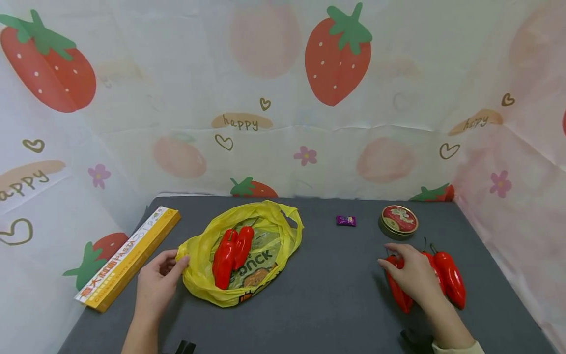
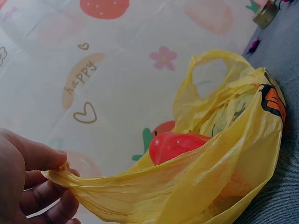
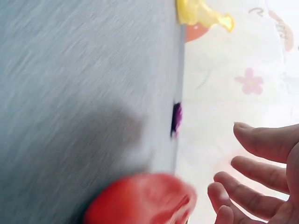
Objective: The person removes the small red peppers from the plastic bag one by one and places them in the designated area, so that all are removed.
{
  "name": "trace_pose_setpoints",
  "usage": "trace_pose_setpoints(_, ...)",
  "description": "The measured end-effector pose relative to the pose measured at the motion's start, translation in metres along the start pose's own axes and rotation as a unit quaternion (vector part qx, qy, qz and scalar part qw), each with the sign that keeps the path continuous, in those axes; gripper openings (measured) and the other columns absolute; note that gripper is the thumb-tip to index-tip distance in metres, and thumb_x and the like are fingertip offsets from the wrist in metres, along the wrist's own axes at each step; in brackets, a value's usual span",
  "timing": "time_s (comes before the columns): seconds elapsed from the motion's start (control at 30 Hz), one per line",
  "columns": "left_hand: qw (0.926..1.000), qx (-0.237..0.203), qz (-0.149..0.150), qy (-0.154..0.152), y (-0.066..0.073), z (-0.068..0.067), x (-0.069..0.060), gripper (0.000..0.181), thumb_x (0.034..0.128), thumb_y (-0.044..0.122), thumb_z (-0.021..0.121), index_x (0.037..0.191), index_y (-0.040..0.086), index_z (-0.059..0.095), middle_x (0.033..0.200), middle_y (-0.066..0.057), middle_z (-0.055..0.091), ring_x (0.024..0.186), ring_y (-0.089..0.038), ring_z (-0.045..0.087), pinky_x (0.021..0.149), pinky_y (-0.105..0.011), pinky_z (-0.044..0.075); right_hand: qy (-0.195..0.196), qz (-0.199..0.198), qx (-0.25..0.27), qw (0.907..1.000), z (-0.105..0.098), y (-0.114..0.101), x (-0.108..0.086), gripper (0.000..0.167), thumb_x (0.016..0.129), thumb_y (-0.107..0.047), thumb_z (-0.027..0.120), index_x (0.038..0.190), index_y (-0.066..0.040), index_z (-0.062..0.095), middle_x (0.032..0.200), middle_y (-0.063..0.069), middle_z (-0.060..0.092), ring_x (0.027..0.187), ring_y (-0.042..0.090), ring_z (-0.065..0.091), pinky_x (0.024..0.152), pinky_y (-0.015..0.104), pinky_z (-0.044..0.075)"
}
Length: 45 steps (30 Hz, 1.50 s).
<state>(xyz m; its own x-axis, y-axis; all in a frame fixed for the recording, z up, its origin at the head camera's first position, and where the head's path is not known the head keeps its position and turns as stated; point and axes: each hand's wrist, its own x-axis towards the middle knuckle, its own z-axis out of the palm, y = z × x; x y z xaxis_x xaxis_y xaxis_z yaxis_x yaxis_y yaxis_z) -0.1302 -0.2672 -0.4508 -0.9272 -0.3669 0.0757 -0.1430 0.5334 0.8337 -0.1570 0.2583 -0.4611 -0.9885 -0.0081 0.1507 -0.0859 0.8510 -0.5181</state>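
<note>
While the left hand [image 1: 156,280] pinches the left rim of the yellow bag [image 1: 197,255] at centre left of the frame, the right hand [image 1: 414,273], at lower right, holds its thumb and fingers apart over a red pepper [image 1: 401,295], not gripping it. Three peppers show there, near the table's right edge; at least two more lie inside the bag, its mouth wide. A broad stretch of grey table [image 1: 327,285] separates the two groups. One long box [image 1: 132,258] runs along the left edge. Near the far edge sit one purple packet [image 1: 346,221] and one round tin [image 1: 400,220].
</note>
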Motion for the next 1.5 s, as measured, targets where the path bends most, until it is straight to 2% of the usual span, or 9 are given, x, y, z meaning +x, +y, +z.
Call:
trace_pose_setpoints(0.27,1.0000,-0.002,-0.004,0.000,0.001,0.000,0.000,0.041,0.0957,0.042,0.068,0.119,0.009,0.070,0.099,-0.006,0.068,0.081,-0.010,0.057,0.067,-0.017,0.050,0.027,-0.037,0.077,0.9960,0.009,-0.029,0.009,0.053,0.091,-0.029,0.077,0.137,-0.010,0.059,0.115,0.015,0.072,0.094,0.027,0.071,0.077,0.044,0.059)
trace_pose_setpoints(0.43,1.0000,0.001,-0.006,-0.006,0.000,-0.001,0.000,0.045,0.0956,0.046,0.067,0.121,0.009,0.069,0.101,-0.007,0.069,0.081,-0.010,0.057,0.067,-0.016,0.050,0.033,-0.066,0.098,0.9925,0.018,-0.049,0.017,0.051,0.090,-0.028,0.078,0.136,-0.011,0.061,0.113,0.013,0.073,0.092,0.023,0.071,0.076,0.042,0.059)
trace_pose_setpoints(0.6,1.0000,-0.001,-0.003,-0.004,-0.001,-0.002,0.001,0.044,0.0957,0.046,0.067,0.120,0.009,0.069,0.100,-0.006,0.070,0.082,-0.008,0.057,0.068,-0.015,0.050,0.012,-0.075,0.126,0.9892,0.031,-0.073,0.024,0.051,0.089,-0.030,0.079,0.135,-0.015,0.061,0.114,0.010,0.073,0.092,0.021,0.071,0.077,0.039,0.060)
trace_pose_setpoints(0.8,1.0000,-0.003,-0.002,0.000,0.000,-0.002,0.001,0.041,0.0962,0.044,0.067,0.119,0.010,0.070,0.100,-0.005,0.070,0.082,-0.008,0.058,0.069,-0.015,0.050,-0.004,-0.089,0.134,0.9870,0.046,-0.102,0.029,0.051,0.089,-0.030,0.079,0.134,-0.016,0.062,0.112,0.005,0.072,0.091,0.017,0.070,0.077,0.037,0.059)
trace_pose_setpoints(1.1,0.9999,0.003,-0.007,-0.008,0.001,-0.002,-0.001,0.044,0.0962,0.045,0.066,0.121,0.009,0.069,0.103,-0.008,0.068,0.083,-0.012,0.056,0.068,-0.016,0.049,-0.025,-0.100,0.161,0.9815,0.062,-0.132,0.035,0.061,0.090,-0.028,0.078,0.144,-0.017,0.053,0.111,0.003,0.073,0.093,0.016,0.069,0.072,0.033,0.055)
trace_pose_setpoints(1.37,0.9999,0.006,-0.009,-0.009,0.001,-0.002,0.000,0.044,0.0962,0.045,0.066,0.121,0.009,0.068,0.103,-0.008,0.069,0.083,-0.010,0.057,0.068,-0.016,0.050,-0.044,-0.123,0.188,0.9734,0.077,-0.163,0.046,0.063,0.090,-0.029,0.078,0.144,-0.012,0.052,0.111,0.003,0.073,0.092,0.016,0.069,0.068,0.030,0.054)
trace_pose_setpoints(1.5,1.0000,0.002,-0.006,-0.006,0.001,-0.002,0.000,0.042,0.0959,0.043,0.068,0.121,0.009,0.069,0.101,-0.007,0.069,0.081,-0.008,0.056,0.068,-0.015,0.049,-0.069,-0.121,0.202,0.9693,0.084,-0.176,0.051,0.061,0.091,-0.031,0.077,0.145,-0.015,0.052,0.112,0.004,0.072,0.095,0.016,0.069,0.073,0.031,0.055)
